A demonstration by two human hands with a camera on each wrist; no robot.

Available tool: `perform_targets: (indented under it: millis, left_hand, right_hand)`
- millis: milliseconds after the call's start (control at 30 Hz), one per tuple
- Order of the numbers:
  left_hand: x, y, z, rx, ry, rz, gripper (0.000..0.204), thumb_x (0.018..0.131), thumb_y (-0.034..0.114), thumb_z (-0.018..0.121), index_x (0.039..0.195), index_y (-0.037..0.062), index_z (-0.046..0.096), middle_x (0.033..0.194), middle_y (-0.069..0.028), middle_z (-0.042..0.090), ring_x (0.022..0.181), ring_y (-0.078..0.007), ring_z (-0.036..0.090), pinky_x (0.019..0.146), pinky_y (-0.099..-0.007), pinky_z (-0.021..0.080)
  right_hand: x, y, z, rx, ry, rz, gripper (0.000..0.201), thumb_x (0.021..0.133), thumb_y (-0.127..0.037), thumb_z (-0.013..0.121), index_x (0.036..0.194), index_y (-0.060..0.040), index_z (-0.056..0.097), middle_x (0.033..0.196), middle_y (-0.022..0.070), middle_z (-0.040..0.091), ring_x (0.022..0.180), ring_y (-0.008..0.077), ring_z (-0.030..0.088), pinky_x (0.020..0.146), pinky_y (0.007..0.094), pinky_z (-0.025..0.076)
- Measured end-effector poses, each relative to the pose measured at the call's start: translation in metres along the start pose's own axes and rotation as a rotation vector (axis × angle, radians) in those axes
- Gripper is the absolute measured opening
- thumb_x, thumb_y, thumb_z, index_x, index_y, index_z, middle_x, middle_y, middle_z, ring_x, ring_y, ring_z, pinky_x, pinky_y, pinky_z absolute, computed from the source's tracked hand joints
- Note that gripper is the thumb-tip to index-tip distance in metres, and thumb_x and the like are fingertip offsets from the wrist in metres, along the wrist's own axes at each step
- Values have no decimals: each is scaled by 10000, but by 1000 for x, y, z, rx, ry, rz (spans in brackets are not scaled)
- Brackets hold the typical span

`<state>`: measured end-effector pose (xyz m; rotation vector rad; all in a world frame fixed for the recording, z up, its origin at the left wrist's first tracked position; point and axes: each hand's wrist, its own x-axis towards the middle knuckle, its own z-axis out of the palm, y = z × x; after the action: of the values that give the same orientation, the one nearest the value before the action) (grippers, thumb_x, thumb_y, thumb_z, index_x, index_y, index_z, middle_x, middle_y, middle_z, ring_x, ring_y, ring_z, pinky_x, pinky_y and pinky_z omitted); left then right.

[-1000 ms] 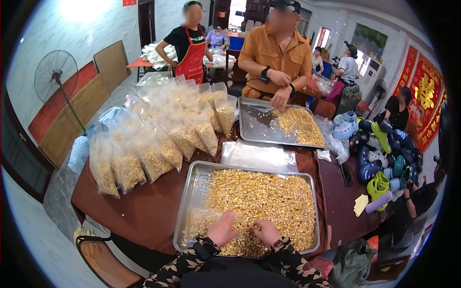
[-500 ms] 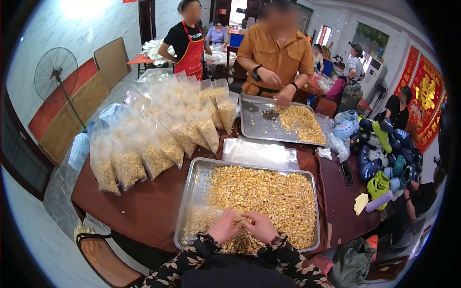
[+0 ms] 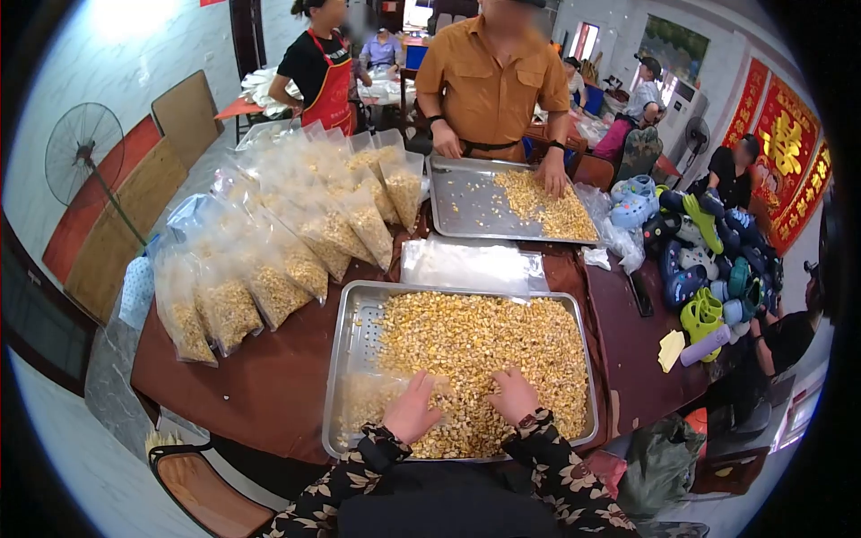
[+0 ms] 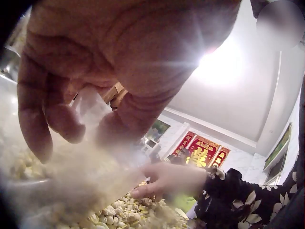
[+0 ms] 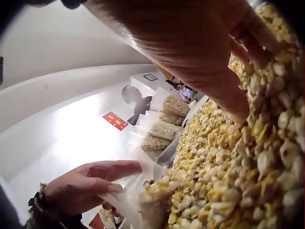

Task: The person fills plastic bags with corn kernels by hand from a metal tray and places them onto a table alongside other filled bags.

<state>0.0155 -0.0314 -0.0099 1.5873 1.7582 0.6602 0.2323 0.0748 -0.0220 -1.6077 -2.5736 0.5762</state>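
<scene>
A large metal tray [image 3: 357, 334] with a perforated bottom holds a wide layer of yellow and pale corn kernels [image 3: 484, 336]. At its near left lies a clear plastic bag [image 3: 363, 399] partly filled with kernels. My left hand [image 3: 412, 412] pinches the bag's edge between thumb and fingers, as the left wrist view shows. To its right, my right hand [image 3: 516, 398] rests on the loose kernels with bent, spread fingers. In the right wrist view those fingertips dip into the kernels, and the bag's mouth [image 5: 147, 174] faces the pile.
Several filled bags [image 3: 260, 278] stand at the left. Flat empty bags [image 3: 471, 266] lie behind the tray. Across the table, a person [image 3: 493, 81] reaches into a second tray [image 3: 457, 202] of kernels. Clogs [image 3: 700, 260], a phone [image 3: 640, 294] and a purple roll [image 3: 705, 345] are at the right.
My right hand came to my left hand at the bag, then moved away right onto the kernels. My left hand stays at the bag. The person opposite now has a hand on the far kernels.
</scene>
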Motion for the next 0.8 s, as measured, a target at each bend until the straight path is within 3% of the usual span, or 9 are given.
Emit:
perform_targets:
  millis: [100, 167, 300, 367, 500, 600, 667, 733, 800]
  left_hand:
    - [-1, 4, -3, 27, -25, -52, 615, 784, 254, 627, 1307, 28, 395, 1441, -202, 298, 1182, -391, 462, 936, -411, 428]
    - [-2, -5, 5, 79, 89, 68, 601, 769, 242, 624, 1280, 67, 361, 1415, -180, 323, 1011, -406, 552, 802, -469, 481]
    - [-2, 1, 1, 58, 73, 61, 590, 767, 238, 621, 1274, 72, 370, 1406, -174, 335, 1029, -401, 544, 812, -467, 478]
    - [-2, 1, 2, 62, 72, 37, 592, 765, 240, 624, 1270, 62, 373, 1402, -172, 338, 1057, -399, 529, 825, -461, 473]
    - [0, -1, 5, 60, 73, 34, 592, 764, 239, 624, 1268, 49, 378, 1404, -178, 340, 1082, -395, 516, 837, -456, 468]
    - [0, -5, 9, 70, 115, 62, 584, 765, 236, 623, 1259, 33, 386, 1406, -189, 341, 1068, -398, 522, 833, -456, 470]
    - [0, -3, 6, 79, 74, 23, 577, 768, 235, 620, 1255, 27, 391, 1405, -199, 343, 1053, -400, 530, 827, -458, 470]
    - [-1, 3, 0, 56, 43, -18, 584, 771, 235, 621, 1272, 40, 394, 1417, -188, 337, 1086, -395, 519, 855, -448, 463]
    - [-2, 4, -2, 30, 8, -60, 591, 774, 236, 621, 1289, 53, 397, 1428, -176, 330, 1118, -390, 508, 883, -437, 456]
  right_hand:
    - [1, -8, 8, -2, -20, 35, 311, 762, -198, 644, 1055, -118, 577, 1002, 154, 530, 901, 358, 576, 752, 448, 485]
    - [2, -5, 14, -13, -24, 4, 226, 779, -138, 581, 1004, -113, 574, 941, 150, 547, 859, 356, 579, 729, 448, 479]
    - [5, 1, 17, 75, 22, -29, 188, 773, -131, 594, 955, -82, 586, 900, 148, 566, 826, 347, 580, 712, 435, 473]
    - [12, 9, 23, 266, 16, -159, 179, 760, -134, 623, 918, -52, 601, 851, 141, 585, 788, 314, 579, 689, 411, 467]
    - [4, -34, 0, 430, -4, -251, 189, 762, -140, 645, 909, -26, 608, 839, 131, 604, 767, 275, 580, 684, 367, 469]
    - [-3, -63, -8, 520, -56, -252, 209, 754, -108, 624, 947, -28, 616, 844, 157, 607, 797, 325, 586, 720, 390, 474]
    - [-5, -68, -4, 564, -59, -394, 271, 761, -111, 621, 1022, -35, 621, 873, 158, 605, 797, 322, 584, 734, 375, 480]
    - [-7, -72, -16, 538, -101, -376, 310, 772, -124, 624, 1071, -46, 618, 933, 155, 602, 824, 323, 592, 752, 368, 485]
    - [-9, -69, -26, 501, -119, -224, 283, 787, -140, 627, 1052, -41, 620, 967, 150, 601, 878, 323, 594, 762, 372, 486]
